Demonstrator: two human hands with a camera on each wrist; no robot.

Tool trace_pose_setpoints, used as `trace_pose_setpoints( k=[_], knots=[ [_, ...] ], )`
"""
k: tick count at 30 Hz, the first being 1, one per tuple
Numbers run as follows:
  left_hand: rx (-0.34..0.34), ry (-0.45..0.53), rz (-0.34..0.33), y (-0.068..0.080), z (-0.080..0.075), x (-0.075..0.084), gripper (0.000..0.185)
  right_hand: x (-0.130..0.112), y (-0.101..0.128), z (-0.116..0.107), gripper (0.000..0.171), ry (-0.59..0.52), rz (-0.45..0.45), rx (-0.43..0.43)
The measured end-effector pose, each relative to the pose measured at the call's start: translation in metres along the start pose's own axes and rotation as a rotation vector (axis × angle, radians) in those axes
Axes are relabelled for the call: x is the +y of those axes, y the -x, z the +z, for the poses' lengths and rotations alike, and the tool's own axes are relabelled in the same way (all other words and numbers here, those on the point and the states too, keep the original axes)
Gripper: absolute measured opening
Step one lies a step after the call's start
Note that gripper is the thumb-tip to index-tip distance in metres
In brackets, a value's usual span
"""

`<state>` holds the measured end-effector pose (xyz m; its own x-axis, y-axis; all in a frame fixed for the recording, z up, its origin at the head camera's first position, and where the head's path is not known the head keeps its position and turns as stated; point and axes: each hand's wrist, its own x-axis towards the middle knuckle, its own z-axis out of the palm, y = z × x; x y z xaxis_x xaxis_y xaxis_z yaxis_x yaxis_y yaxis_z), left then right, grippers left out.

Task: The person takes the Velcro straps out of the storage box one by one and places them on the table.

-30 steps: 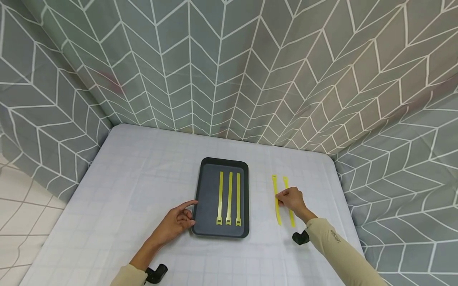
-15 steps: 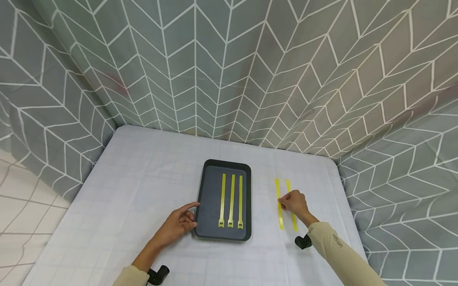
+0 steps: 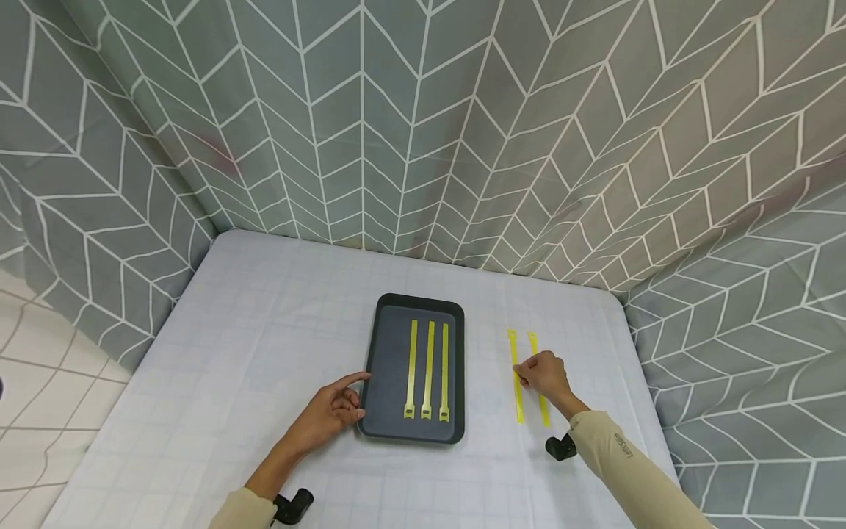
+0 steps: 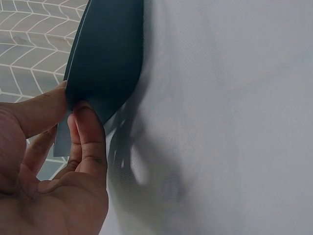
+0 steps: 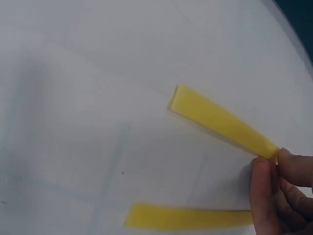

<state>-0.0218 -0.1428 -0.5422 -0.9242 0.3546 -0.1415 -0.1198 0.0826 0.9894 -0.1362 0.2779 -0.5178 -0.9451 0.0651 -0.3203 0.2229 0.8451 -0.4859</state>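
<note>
A dark grey tray lies mid-table with three yellow straps laid side by side in it. My left hand grips the tray's near left edge; in the left wrist view the thumb and fingers pinch the tray rim. Right of the tray, two more yellow straps lie on the cloth. My right hand pinches the left strap near its middle, and the right wrist view shows its free end lifted slightly. The other strap lies flat beside it.
The table wears a pale grey checked cloth. A grey chevron curtain hangs close behind it and on both sides. The table's right edge is near my right hand. Tiled floor shows at the left.
Both hands stay where they were, left on the tray edge and right on the strap. Only the head view has shifted a little.
</note>
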Motion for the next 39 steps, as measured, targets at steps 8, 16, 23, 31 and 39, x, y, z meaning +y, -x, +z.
trace_pose_setpoints(
  k=[8, 16, 23, 31, 39],
  knots=[
    [-0.006, 0.021, 0.010, 0.001, 0.000, 0.002, 0.064, 0.002, -0.001, 0.000, 0.026, -0.009, -0.018, -0.009],
    [-0.003, -0.006, -0.017, -0.001, 0.000, -0.002, 0.064, -0.007, -0.003, -0.001, 0.022, -0.016, -0.040, 0.053],
    [-0.001, -0.011, -0.015, 0.000, -0.001, -0.002, 0.064, -0.020, -0.008, -0.004, 0.017, -0.028, -0.214, 0.098],
    [0.000, -0.009, -0.014, 0.000, 0.000, -0.002, 0.064, -0.036, -0.009, -0.004, 0.016, -0.078, -0.326, 0.081],
    [-0.005, -0.008, 0.004, -0.001, -0.001, -0.001, 0.064, -0.058, -0.013, 0.001, 0.015, -0.132, -0.398, 0.059]
  ],
)
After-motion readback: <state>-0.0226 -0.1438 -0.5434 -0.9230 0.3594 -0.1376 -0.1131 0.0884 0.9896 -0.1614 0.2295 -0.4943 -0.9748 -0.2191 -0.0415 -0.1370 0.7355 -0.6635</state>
